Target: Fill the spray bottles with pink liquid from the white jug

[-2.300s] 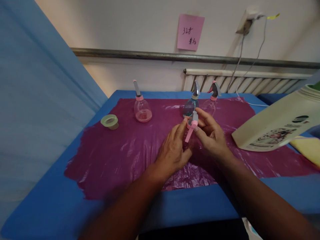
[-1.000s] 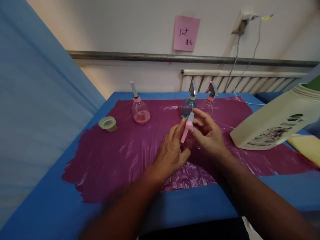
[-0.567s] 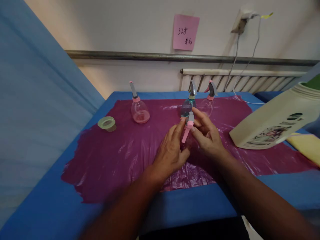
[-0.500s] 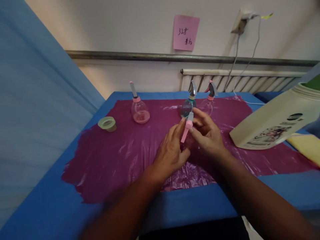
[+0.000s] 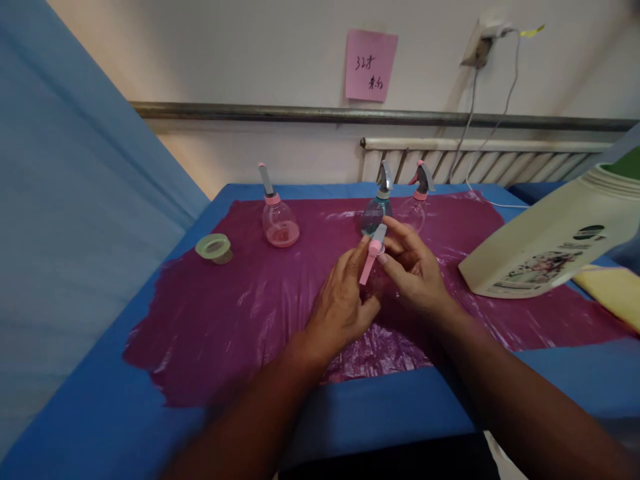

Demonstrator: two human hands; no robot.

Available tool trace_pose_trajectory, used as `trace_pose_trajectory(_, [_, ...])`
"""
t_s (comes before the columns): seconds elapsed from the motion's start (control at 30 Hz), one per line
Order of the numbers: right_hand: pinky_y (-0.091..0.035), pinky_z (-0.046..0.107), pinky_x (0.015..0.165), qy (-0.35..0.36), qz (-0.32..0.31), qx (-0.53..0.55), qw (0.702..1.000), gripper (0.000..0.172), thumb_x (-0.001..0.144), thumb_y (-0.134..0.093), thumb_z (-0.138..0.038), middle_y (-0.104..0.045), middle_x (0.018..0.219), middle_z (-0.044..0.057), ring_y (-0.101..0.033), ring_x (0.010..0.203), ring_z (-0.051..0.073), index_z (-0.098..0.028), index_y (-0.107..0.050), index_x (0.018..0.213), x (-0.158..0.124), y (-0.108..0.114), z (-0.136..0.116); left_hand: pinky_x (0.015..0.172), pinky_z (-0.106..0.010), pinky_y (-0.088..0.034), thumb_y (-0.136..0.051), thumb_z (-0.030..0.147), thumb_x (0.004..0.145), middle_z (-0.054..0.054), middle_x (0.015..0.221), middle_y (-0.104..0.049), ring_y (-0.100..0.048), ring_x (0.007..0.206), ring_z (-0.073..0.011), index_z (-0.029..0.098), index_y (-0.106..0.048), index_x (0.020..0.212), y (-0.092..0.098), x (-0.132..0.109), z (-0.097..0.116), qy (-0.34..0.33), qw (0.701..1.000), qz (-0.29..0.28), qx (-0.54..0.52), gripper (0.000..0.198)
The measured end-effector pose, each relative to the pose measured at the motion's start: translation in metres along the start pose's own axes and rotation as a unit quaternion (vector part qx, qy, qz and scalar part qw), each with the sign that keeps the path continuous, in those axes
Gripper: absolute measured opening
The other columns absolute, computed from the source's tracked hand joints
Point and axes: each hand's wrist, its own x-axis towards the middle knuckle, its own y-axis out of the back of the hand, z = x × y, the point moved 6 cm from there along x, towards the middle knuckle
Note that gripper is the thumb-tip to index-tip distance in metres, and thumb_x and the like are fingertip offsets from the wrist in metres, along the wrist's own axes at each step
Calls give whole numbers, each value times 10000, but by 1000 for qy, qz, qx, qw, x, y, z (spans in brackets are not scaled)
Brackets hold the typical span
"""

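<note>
Both my hands meet over the middle of the purple plastic sheet point(image 5: 225, 320). My left hand point(image 5: 340, 303) wraps round the clear body of a small spray bottle point(image 5: 374, 283), mostly hidden behind the fingers. My right hand point(image 5: 413, 270) pinches that bottle's pink and grey trigger head point(image 5: 371, 253), whose pink lever points down toward me.
Three more spray bottles stand at the back: a pink one point(image 5: 279, 220), a blue one point(image 5: 376, 210) and a clear one point(image 5: 417, 200). A green cap point(image 5: 214, 247) lies left. A large white jug point(image 5: 550, 243) leans at right above a yellow cloth point(image 5: 613, 297). A radiator lines the wall.
The trigger head has turned a little between my fingers and its lever has swung slightly; my hands stay in place on the bottle. The view has shifted a bit.
</note>
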Motion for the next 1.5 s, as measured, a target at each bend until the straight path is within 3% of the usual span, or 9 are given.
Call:
trace_pose_trajectory(0.5, [-619,527,1176,7,12,-16,1000,649,999,-859,-356,-808,1261,38,-778,1223,254,-413,-607,1595,1,2,0,1358,-674,-498,-730,105,960,-142,1827,-474,-508,1679,-392,371,-177,1860,-1,-1,1,-8,1000,0,-1,1090])
trace_pose_trajectory(0.6, [-632,510,1148,38,52,-26,998,752,928,-941,-351,-789,1284,33,-774,1196,248,-421,-609,1599,1,6,-7,1363,-715,-473,-804,175,962,-163,1846,-440,-465,1707,-431,361,-176,1855,2,0,1,23,999,22,-14,1108])
trace_pose_trajectory(0.7, [-651,497,1108,67,98,-48,992,813,867,-1000,-365,-768,1310,37,-772,1151,248,-411,-622,1586,2,12,-13,1345,-727,-486,-840,225,973,-186,1856,-404,-500,1680,-432,367,-68,1870,6,-1,-2,65,995,62,-37,1192])
trace_pose_trajectory(0.8, [-638,514,1141,65,122,-74,988,761,856,-1009,-382,-778,1354,58,-770,1200,265,-375,-666,1536,3,17,-15,1318,-729,-514,-848,241,984,-195,1863,-380,-550,1640,-426,386,-15,1873,5,-3,-5,81,994,63,-45,1227])
trace_pose_trajectory(0.9, [-622,542,1183,46,124,-83,988,695,843,-1016,-397,-786,1426,76,-765,1271,286,-348,-716,1467,2,17,-13,1311,-746,-513,-914,291,955,-195,1885,-339,-488,1685,-457,401,-33,1870,2,-4,-7,74,996,44,-28,1275])
trace_pose_trajectory(1.07, [-669,518,1084,44,97,-100,989,691,824,-1032,-386,-808,1412,70,-782,1200,281,-351,-741,1450,-4,7,-18,1302,-752,-514,-984,347,893,-203,1897,-304,-435,1717,-478,399,-24,1866,-1,-4,-9,79,996,33,-22,1368])
trace_pose_trajectory(1.3, [-685,507,1073,41,81,-112,990,657,825,-1011,-334,-819,1420,62,-788,1205,273,-352,-765,1434,-8,-2,-24,1334,-708,-506,-905,246,899,-202,1856,-385,-493,1688,-424,325,-222,1805,6,1,1,74,994,67,-43,1138])
trace_pose_trajectory(1.5, [-698,501,1047,40,82,-124,988,676,813,-1018,-353,-827,1397,60,-797,1176,271,-358,-763,1439,-9,-2,-24,1234,-689,-607,-855,209,932,-157,1657,-647,-663,1541,-385,352,-301,1732,2,3,1,90,990,58,-94,984])
